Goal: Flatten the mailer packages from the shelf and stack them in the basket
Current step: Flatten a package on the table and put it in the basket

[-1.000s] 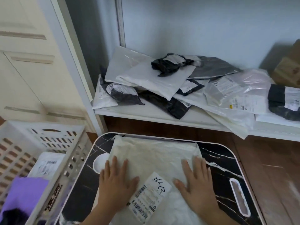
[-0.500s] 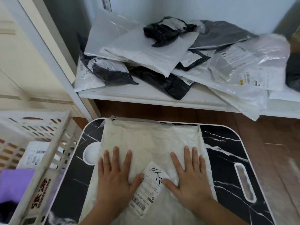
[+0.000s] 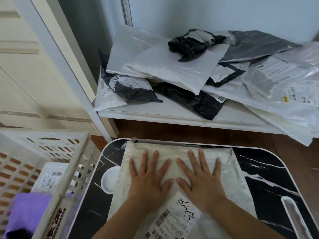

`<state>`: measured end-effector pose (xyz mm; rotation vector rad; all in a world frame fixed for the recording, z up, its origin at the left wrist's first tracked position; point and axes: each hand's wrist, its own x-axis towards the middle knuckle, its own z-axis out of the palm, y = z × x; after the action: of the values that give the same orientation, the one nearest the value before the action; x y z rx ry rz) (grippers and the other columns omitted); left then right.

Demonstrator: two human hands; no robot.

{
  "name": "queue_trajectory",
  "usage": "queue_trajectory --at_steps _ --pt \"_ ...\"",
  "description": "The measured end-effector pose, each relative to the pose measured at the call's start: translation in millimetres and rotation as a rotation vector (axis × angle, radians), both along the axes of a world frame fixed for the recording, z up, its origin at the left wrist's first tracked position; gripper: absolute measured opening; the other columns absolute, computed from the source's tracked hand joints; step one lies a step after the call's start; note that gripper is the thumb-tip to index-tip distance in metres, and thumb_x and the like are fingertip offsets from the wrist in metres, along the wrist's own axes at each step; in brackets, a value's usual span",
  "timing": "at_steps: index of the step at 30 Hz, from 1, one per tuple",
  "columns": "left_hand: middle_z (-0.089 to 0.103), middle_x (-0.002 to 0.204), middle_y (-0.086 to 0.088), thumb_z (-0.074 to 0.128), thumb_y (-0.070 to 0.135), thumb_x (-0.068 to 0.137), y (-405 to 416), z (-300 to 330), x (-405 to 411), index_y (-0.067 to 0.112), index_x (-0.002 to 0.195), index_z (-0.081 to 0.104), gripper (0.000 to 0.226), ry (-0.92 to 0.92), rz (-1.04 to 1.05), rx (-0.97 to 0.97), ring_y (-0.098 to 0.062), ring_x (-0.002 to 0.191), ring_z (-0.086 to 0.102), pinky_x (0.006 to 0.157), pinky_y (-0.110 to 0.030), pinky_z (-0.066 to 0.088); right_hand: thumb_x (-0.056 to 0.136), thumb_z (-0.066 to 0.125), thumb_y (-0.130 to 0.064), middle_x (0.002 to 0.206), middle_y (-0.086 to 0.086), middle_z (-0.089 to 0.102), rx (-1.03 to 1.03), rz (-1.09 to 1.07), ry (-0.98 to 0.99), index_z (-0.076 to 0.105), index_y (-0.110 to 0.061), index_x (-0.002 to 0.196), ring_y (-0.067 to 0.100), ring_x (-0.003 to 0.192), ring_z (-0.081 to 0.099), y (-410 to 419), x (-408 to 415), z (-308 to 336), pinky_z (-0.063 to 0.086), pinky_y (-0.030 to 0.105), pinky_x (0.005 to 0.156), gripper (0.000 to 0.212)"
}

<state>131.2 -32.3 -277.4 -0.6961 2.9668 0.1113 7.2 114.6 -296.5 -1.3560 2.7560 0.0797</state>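
I see my left hand (image 3: 148,181) and right hand (image 3: 200,178) pressed flat, fingers spread, side by side on a cream mailer (image 3: 174,152) lying on the black marble-patterned table (image 3: 269,171). A shipping label (image 3: 174,219) sits near my wrists. Behind, a white shelf (image 3: 172,116) carries a heap of white and black mailers (image 3: 174,69). At my left stands a white slotted basket (image 3: 57,145).

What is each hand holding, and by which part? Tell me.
Nothing is gripped. The left hand and right hand lie flat, fingers spread, pressing down on the middle of the white mailer on the table.
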Motion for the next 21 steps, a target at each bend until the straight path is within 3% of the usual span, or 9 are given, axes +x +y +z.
queue_trajectory --at_steps 3,10,12,13,15,16,18,19,21 --pt "0.032 0.154 -0.004 0.019 0.066 0.093 -2 -9 0 0.041 0.144 0.032 0.059 -0.037 0.009 0.03 -0.037 0.142 0.025 0.104 -0.067 0.013 0.094 0.025 -0.067 0.152 0.004 0.038 -0.002 -0.001 0.005 0.039 -0.039 0.142 0.035 0.14 0.032 0 -1 -3 0.018 0.068 0.099 0.057" --pt "0.036 0.152 -0.004 0.02 0.066 0.092 -5 -12 -1 0.04 0.141 0.041 0.06 -0.044 0.011 0.035 -0.036 0.139 0.032 0.103 -0.067 0.018 0.093 0.026 -0.07 0.15 0.002 0.041 0.076 0.011 -0.063 0.039 -0.04 0.142 0.033 0.139 0.035 -2 -7 3 0.018 0.065 0.099 0.059" --pt "0.036 0.152 -0.004 0.018 0.066 0.092 -3 -15 3 0.04 0.142 0.04 0.06 -0.024 0.011 0.024 -0.035 0.139 0.032 0.104 -0.067 0.017 0.093 0.021 -0.073 0.157 0.003 0.026 0.078 0.051 -0.072 0.028 -0.041 0.148 0.029 0.146 0.018 16 -17 6 0.012 0.064 0.105 0.064" --pt "0.036 0.152 -0.004 0.017 0.065 0.092 -3 -15 3 0.04 0.142 0.04 0.06 -0.024 0.008 0.023 -0.035 0.139 0.032 0.104 -0.066 0.017 0.092 0.012 -0.075 0.161 0.002 0.009 0.057 0.035 -0.072 0.015 -0.041 0.151 0.024 0.149 -0.001 28 -25 11 0.004 0.059 0.11 0.068" --pt "0.036 0.152 -0.004 0.017 0.065 0.092 0 -16 2 0.041 0.142 0.039 0.06 -0.019 0.003 0.019 -0.035 0.139 0.032 0.104 -0.066 0.017 0.083 -0.011 -0.077 0.155 -0.004 -0.028 0.078 -0.041 -0.11 -0.015 -0.036 0.148 0.013 0.139 -0.035 58 -42 19 -0.015 0.046 0.116 0.077" --pt "0.036 0.152 -0.004 0.017 0.065 0.092 -3 -16 2 0.04 0.143 0.038 0.06 -0.019 0.001 0.005 -0.036 0.139 0.032 0.104 -0.066 0.016 0.079 -0.017 -0.076 0.151 -0.006 -0.036 0.092 -0.079 -0.123 -0.023 -0.031 0.146 0.011 0.135 -0.041 65 -48 22 -0.018 0.043 0.116 0.081" --pt "0.036 0.152 -0.004 0.017 0.065 0.092 -2 -16 3 0.04 0.143 0.037 0.059 -0.018 -0.004 0.005 -0.035 0.139 0.031 0.105 -0.066 0.015 0.08 -0.017 -0.075 0.152 -0.009 -0.033 0.069 -0.14 -0.163 -0.021 -0.027 0.147 0.009 0.139 -0.034 75 -54 25 -0.012 0.042 0.118 0.083" --pt "0.036 0.152 -0.004 0.017 0.065 0.092 -3 -15 3 0.04 0.143 0.037 0.059 -0.018 0.0 0.0 -0.035 0.139 0.032 0.105 -0.065 0.015 0.082 -0.011 -0.074 0.157 -0.008 -0.022 -0.007 -0.177 -0.192 -0.011 -0.025 0.15 0.011 0.145 -0.022 75 -53 25 -0.004 0.041 0.12 0.084" --pt "0.037 0.152 -0.004 0.017 0.065 0.092 -4 -16 4 0.04 0.143 0.037 0.06 -0.02 0.007 -0.008 -0.035 0.139 0.033 0.105 -0.064 0.015 0.092 0.019 -0.067 0.157 0.001 0.025 -0.315 -0.341 -0.189 0.032 -0.017 0.149 0.02 0.144 0.022 74 -54 29 0.023 0.037 0.115 0.077"
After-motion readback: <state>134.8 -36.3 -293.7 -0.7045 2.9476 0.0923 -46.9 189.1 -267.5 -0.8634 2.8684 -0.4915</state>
